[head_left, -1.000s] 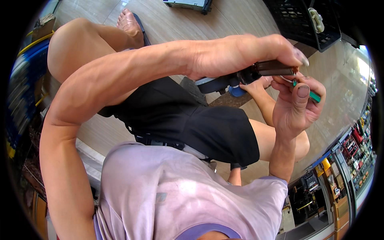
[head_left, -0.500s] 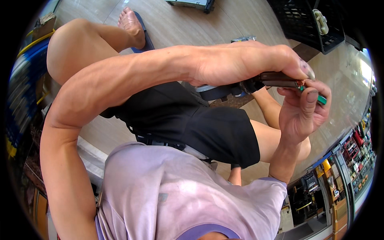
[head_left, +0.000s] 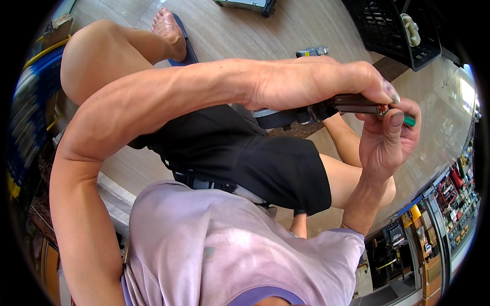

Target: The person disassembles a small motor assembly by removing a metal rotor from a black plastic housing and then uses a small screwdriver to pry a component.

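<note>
My left arm reaches across from the left, and my left hand point(head_left: 316, 81) is closed, its thumb bent over a dark brown, bar-shaped piece point(head_left: 354, 104) with a coppery, rough end. Below the left palm shows a black, rounded part point(head_left: 275, 119); whether it joins the brown piece I cannot tell. My right hand point(head_left: 385, 140) comes up from the lower right, its fingertips meeting the left thumb at the coppery end. Between its closed fingers sits a slim green stick-like thing point(head_left: 409, 121), mostly hidden. Its kind does not show.
On the tiled floor lie a small metal part point(head_left: 312, 51) and a grey boxy device point(head_left: 247, 4). A black plastic crate point(head_left: 388, 30) stands at the upper right, with a cream-coloured piece point(head_left: 410, 29) at it. Crowded shelves point(head_left: 426, 234) line the lower right; blue items point(head_left: 43, 76) stack at the left.
The green thing has turned slightly and less of it shows near the coppery end. Both hands have shifted only a little; the left sits slightly lower and the small metal part shows more.
</note>
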Demonstrator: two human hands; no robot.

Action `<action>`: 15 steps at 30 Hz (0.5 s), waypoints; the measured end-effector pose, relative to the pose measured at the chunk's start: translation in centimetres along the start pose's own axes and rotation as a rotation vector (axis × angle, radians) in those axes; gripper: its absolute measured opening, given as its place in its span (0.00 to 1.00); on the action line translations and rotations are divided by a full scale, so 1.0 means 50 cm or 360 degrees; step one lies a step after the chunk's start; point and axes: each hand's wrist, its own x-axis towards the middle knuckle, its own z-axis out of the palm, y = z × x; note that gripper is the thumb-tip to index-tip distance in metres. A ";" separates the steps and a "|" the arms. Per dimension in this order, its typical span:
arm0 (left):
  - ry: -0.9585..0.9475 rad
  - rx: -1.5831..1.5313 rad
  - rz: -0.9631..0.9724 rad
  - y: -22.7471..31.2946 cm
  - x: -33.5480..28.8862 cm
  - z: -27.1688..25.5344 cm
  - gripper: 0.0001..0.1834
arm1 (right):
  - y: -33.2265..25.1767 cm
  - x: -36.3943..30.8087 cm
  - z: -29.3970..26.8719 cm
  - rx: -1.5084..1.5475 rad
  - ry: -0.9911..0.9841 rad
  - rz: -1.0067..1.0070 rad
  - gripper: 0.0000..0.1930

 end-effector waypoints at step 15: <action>0.0080 -0.0066 0.0049 0.016 -0.001 0.008 0.31 | 0.024 -0.022 0.019 -0.0344 -0.0059 -0.0472 0.16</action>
